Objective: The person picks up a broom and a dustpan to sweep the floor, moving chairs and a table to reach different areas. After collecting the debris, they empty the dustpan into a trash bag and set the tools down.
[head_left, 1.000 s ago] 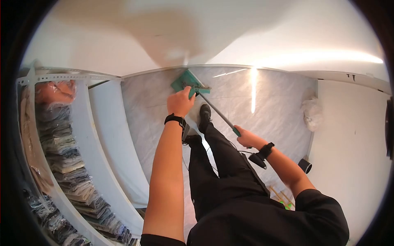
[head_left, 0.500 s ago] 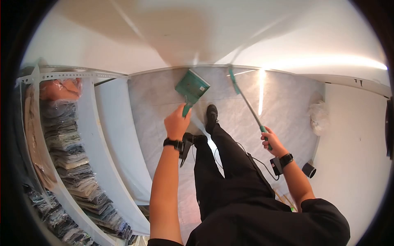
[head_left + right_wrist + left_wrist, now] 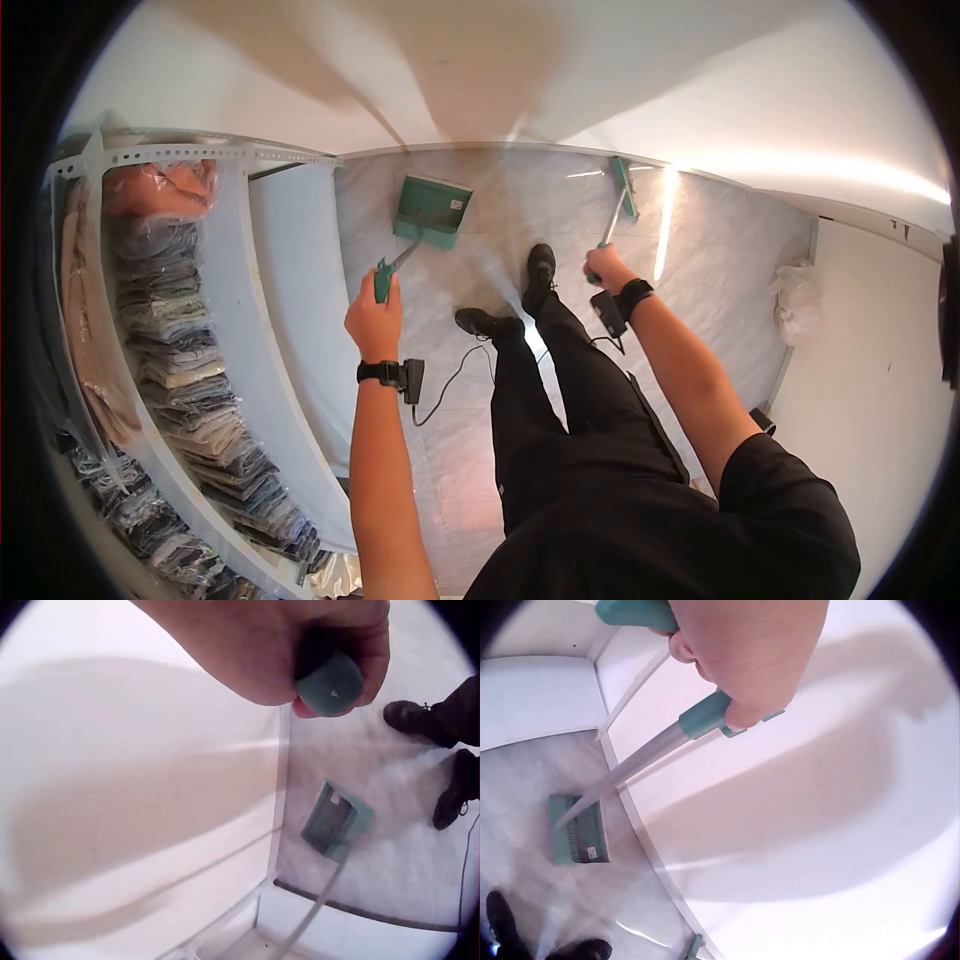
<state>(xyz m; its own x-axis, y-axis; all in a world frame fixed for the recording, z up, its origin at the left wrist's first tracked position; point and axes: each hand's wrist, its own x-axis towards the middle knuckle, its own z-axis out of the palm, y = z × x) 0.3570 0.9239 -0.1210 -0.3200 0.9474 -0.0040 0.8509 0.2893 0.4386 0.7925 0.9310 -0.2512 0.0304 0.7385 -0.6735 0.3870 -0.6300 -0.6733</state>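
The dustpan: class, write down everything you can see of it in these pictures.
The dustpan is teal green, plastic by its look, with a flat rectangular scoop and a long grey shaft ending in a green grip. The left hand holds that grip. The scoop is down at the pale marbled floor, close to the white wall's base; whether it touches the floor cannot be told. A small label shows on the scoop.
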